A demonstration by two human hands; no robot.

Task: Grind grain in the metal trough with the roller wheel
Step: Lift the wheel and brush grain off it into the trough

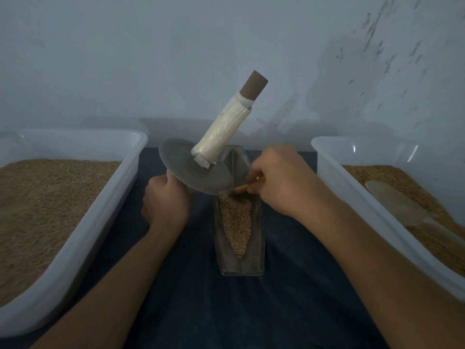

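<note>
With the grain (236, 222) lying in the metal trough (239, 267) at the desk's (191, 298) middle, your left hand (164, 201) clenches the tilted roller wheel (193, 170) clear, seemingly so your right hand's (279, 182) grip on a small brush (245, 188) can sweep it.

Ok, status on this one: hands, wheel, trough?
Left hand grips roller wheel, tilted up off the grain. Right hand holds small brush at wheel edge. Grain sits in metal trough. Nothing blocking.
</note>
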